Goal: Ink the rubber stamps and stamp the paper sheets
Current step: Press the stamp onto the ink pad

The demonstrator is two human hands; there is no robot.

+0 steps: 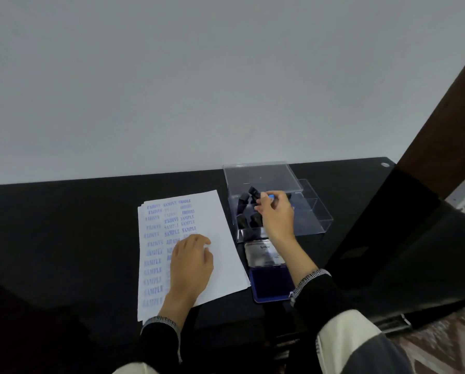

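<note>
my left hand [192,261] lies flat on the paper sheets [220,255], centre frame. my right hand [275,211] pinches a small stamp [255,192] in the clear box [312,211], right of centre. it looks light and rigid; hold its handle, near the open ink pad [269,283].

A black table [64,211] is sitting against a pale grey wall [199,76], with a dark wooden post [447,130] leaning past its far right corner.

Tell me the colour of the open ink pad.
Dark blue ink pad, seen in the head view, its only view.
</note>
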